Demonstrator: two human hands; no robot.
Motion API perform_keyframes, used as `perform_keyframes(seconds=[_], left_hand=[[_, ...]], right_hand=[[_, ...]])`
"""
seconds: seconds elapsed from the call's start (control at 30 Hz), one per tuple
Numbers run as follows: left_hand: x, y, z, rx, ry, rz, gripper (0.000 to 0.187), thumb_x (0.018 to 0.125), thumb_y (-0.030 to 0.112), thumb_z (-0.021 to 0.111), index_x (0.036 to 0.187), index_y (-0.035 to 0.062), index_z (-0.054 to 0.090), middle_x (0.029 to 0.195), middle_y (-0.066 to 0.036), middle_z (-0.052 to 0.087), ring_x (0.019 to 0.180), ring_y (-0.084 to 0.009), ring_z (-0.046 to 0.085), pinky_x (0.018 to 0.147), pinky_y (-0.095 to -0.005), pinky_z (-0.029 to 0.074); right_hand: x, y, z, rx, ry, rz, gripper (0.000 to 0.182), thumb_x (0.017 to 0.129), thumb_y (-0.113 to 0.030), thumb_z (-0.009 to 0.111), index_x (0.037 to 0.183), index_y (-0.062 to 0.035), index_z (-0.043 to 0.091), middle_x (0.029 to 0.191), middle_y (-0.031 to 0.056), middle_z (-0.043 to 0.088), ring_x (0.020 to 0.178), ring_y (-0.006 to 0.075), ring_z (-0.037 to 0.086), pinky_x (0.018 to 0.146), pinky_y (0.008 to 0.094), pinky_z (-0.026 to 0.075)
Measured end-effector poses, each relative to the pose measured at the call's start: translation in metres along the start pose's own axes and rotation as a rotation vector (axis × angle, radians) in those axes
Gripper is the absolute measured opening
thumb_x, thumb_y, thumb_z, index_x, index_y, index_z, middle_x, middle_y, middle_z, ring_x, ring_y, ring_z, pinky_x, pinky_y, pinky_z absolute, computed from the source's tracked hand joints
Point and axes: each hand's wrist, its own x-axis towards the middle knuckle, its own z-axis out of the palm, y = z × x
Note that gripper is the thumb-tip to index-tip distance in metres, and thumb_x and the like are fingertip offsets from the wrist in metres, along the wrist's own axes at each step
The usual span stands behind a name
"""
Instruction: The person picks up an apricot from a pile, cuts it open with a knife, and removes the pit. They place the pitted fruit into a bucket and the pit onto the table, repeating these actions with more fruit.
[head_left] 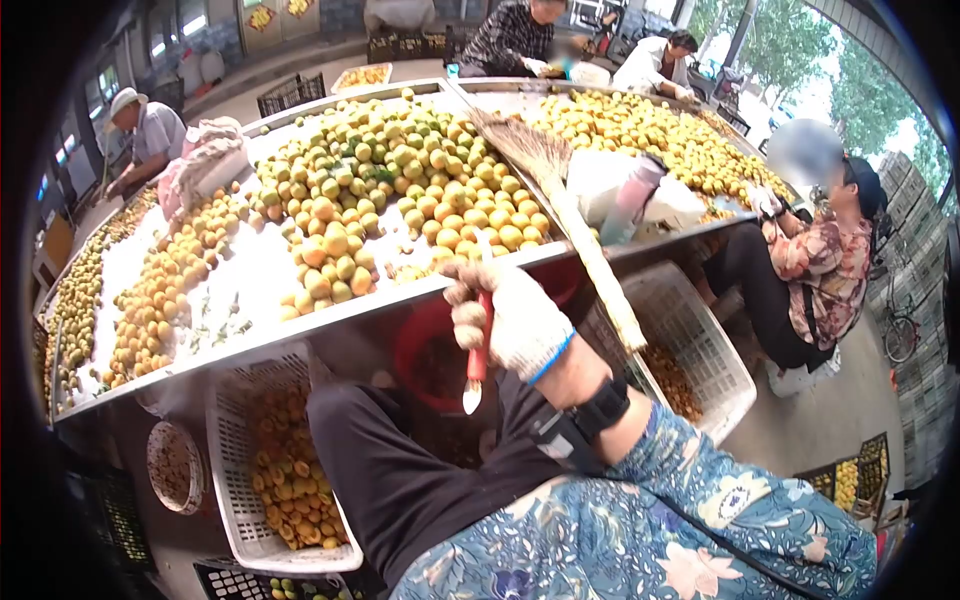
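My right hand (515, 315), in a white work glove with soiled fingers and a blue cuff, is closed around a small red-handled tool (478, 345), which looks like a knife. Its short pale tip points down, over my lap. Just beyond the hand, yellow and green apricots (470, 215) are heaped on a metal-edged table (400, 302). A straw broom (585, 245) lies across the table, its handle sticking out over the near edge to the right of my hand. Beneath the hand, a red basin (415, 355) is partly hidden. My left hand is out of view.
White plastic crates stand on both sides of my legs: the left crate (222, 470) contains opened apricots, the right crate (735, 375) darker pieces. A white bucket (175, 468) is farther left. A pink-lidded bottle (632, 200) rests on the table. Several people sit around it.
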Motion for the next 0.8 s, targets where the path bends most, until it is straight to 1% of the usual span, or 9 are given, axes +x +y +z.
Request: perform_keyframes(seconds=[0.13, 0.23, 0.37, 0.5, 0.6, 0.63, 0.7, 0.77, 0.8], left_hand=[[0.037, 0.03, -0.019, 0.057, 0.098, 0.237, 0.047, 0.101, 0.037, 0.034, 0.125, 0.0016, 0.053, 0.12, -0.014, 0.06, 0.114, -0.0269, 0.056, 0.106, -0.0424, 0.04], [0.07, 0.071, -0.038, 0.137, -0.014, 0.259, 0.047, 0.1, 0.037, 0.034, 0.125, 0.0019, 0.053, 0.12, -0.014, 0.06, 0.114, -0.0269, 0.056, 0.106, -0.0428, 0.04], [0.101, 0.136, -0.06, 0.255, -0.073, 0.339, 0.047, 0.1, 0.037, 0.035, 0.126, 0.0024, 0.052, 0.121, -0.013, 0.059, 0.113, -0.0268, 0.056, 0.106, -0.0433, 0.04], [0.116, 0.188, -0.068, 0.304, -0.099, 0.393, 0.046, 0.1, 0.037, 0.035, 0.127, 0.0028, 0.052, 0.121, -0.013, 0.059, 0.113, -0.0266, 0.056, 0.106, -0.0439, 0.04], [0.124, 0.201, -0.06, 0.279, -0.146, 0.351, 0.046, 0.1, 0.037, 0.035, 0.127, 0.0032, 0.051, 0.121, -0.013, 0.059, 0.113, -0.0266, 0.056, 0.106, -0.0443, 0.04], [0.126, 0.199, -0.055, 0.252, -0.151, 0.349, 0.046, 0.1, 0.037, 0.035, 0.127, 0.0033, 0.051, 0.121, -0.013, 0.059, 0.112, -0.0265, 0.056, 0.106, -0.0444, 0.04], [0.128, 0.19, -0.046, 0.185, -0.156, 0.342, 0.046, 0.1, 0.037, 0.035, 0.127, 0.0035, 0.051, 0.121, -0.013, 0.059, 0.112, -0.0265, 0.056, 0.106, -0.0447, 0.04], [0.126, 0.182, -0.041, 0.127, -0.156, 0.329, 0.046, 0.1, 0.037, 0.035, 0.128, 0.0037, 0.051, 0.121, -0.012, 0.058, 0.112, -0.0264, 0.056, 0.106, -0.045, 0.04], [0.126, 0.182, -0.039, 0.109, -0.155, 0.334, 0.046, 0.1, 0.037, 0.036, 0.128, 0.0038, 0.05, 0.121, -0.012, 0.058, 0.112, -0.0264, 0.056, 0.106, -0.0451, 0.04]], right_hand=[[-0.002, -0.009, 0.007, 0.008, 0.002, 0.039, 0.015, 0.091, -0.016, 0.057, 0.102, -0.0065, 0.054, 0.072, 0.0037, 0.051, 0.048, 0.0104, 0.04, 0.041, 0.0268, 0.034], [-0.006, 0.004, 0.007, -0.017, 0.021, 0.064, 0.013, 0.092, -0.013, 0.054, 0.101, -0.0042, 0.056, 0.069, 0.0007, 0.051, 0.046, 0.0071, 0.035, 0.044, 0.0237, 0.029], [-0.001, 0.006, 0.015, -0.026, 0.023, 0.053, 0.014, 0.094, -0.014, 0.05, 0.103, -0.0034, 0.053, 0.071, 0.001, 0.049, 0.046, 0.0082, 0.036, 0.041, 0.0249, 0.033], [0.003, 0.014, 0.037, -0.019, -0.055, 0.112, 0.018, 0.094, -0.016, 0.05, 0.108, -0.0039, 0.053, 0.072, 0.0013, 0.049, 0.047, 0.0085, 0.037, 0.041, 0.0237, 0.032], [0.004, 0.023, 0.048, -0.023, -0.133, 0.127, 0.022, 0.094, -0.016, 0.053, 0.112, -0.0042, 0.054, 0.072, 0.0014, 0.049, 0.047, 0.0073, 0.038, 0.041, 0.024, 0.033], [-0.002, 0.024, 0.055, -0.079, -0.123, 0.106, 0.021, 0.093, -0.016, 0.054, 0.111, -0.0048, 0.055, 0.073, 0.0017, 0.049, 0.048, 0.0074, 0.038, 0.042, 0.024, 0.033], [-0.005, 0.027, 0.06, -0.056, -0.107, 0.11, 0.014, 0.091, -0.017, 0.058, 0.099, -0.0057, 0.056, 0.071, 0.0025, 0.051, 0.045, 0.0084, 0.037, 0.041, 0.0253, 0.031], [-0.011, 0.027, 0.064, -0.073, -0.087, 0.101, 0.011, 0.09, -0.015, 0.058, 0.096, -0.0065, 0.056, 0.07, 0.0021, 0.051, 0.044, 0.0094, 0.037, 0.041, 0.0263, 0.031], [-0.01, 0.028, 0.059, -0.076, -0.106, 0.118, 0.013, 0.093, -0.017, 0.055, 0.101, -0.0061, 0.055, 0.072, 0.0024, 0.051, 0.046, 0.0088, 0.039, 0.041, 0.0256, 0.032]])
